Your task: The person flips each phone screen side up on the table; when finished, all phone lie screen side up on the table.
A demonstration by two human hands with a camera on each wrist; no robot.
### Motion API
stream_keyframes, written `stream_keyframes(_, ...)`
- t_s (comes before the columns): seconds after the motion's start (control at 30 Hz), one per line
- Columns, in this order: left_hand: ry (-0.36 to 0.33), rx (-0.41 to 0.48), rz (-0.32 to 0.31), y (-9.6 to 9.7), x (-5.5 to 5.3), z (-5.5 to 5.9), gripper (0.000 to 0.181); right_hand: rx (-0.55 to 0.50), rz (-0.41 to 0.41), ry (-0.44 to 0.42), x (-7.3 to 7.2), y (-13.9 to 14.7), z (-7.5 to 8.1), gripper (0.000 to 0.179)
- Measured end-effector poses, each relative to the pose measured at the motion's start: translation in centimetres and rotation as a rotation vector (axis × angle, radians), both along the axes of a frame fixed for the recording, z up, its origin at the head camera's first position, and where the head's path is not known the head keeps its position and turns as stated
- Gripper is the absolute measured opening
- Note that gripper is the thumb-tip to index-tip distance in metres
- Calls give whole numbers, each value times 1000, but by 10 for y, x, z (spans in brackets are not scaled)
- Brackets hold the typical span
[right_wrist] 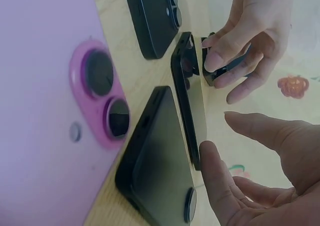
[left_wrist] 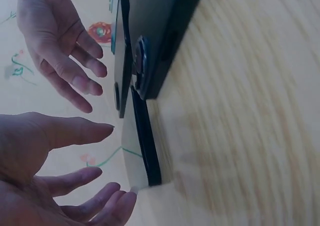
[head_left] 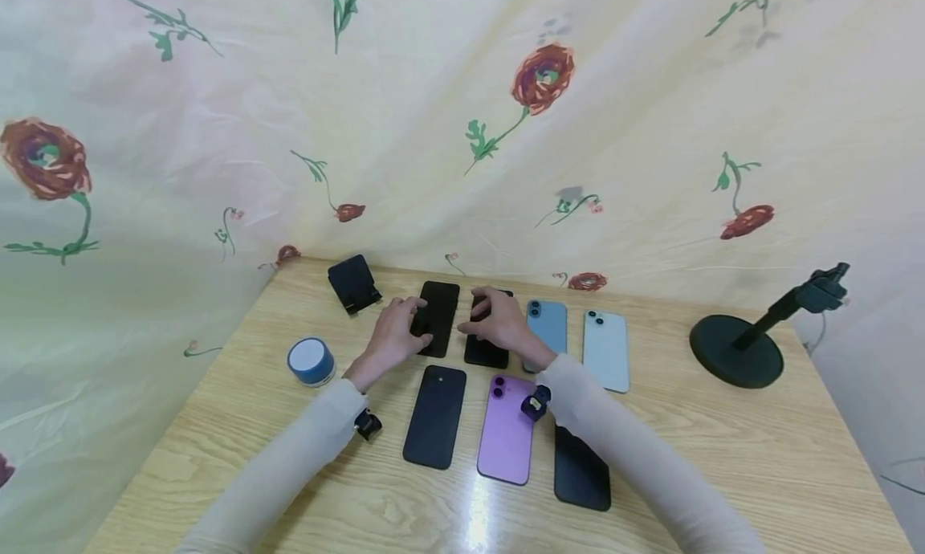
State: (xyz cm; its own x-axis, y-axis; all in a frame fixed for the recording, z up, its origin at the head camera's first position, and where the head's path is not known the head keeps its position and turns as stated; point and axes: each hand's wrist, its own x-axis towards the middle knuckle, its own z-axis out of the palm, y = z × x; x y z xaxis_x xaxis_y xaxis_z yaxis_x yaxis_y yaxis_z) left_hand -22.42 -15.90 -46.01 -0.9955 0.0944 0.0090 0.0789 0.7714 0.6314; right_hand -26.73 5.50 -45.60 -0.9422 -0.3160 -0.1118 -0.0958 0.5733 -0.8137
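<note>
My left hand [head_left: 393, 331] is over the left edge of a black phone [head_left: 442, 309] in the back row, thumb and fingers spread apart. Just to its right, my right hand [head_left: 500, 323] hovers over a second black phone [head_left: 487, 355], fingers loosely bent. In the left wrist view, the left hand [left_wrist: 20, 146] has its fingertips near one end of a phone [left_wrist: 146, 141] lying on the table, and nothing is gripped. Apart from the phones, the right hand [right_wrist: 305, 161] shows a gap between thumb and fingers in the right wrist view.
A blue phone [head_left: 552, 321] and a pale blue phone [head_left: 605, 353] lie to the right. Nearer are a black phone [head_left: 435, 417], a purple phone [head_left: 506, 441] and another dark phone [head_left: 581, 474]. Around them stand a small black stand [head_left: 352, 283], a blue-white jar [head_left: 311, 361] and a round-based stand [head_left: 737, 352].
</note>
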Motion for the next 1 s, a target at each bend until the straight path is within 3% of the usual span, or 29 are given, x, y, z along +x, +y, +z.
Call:
stream_keyframes(0.37, 40, 71, -62, 20, 2, 2, 60, -31, -61, -3, -1, 23, 5, 68)
stream_keyframes(0.57, 55, 67, -99, 34, 6, 2, 61, -6, -91, -11, -5, 35, 3, 67)
stream_keyframes(1.0, -35, -76, -95, 76, 12, 3, 60, 11, -99, -7, -15, 59, -2, 65)
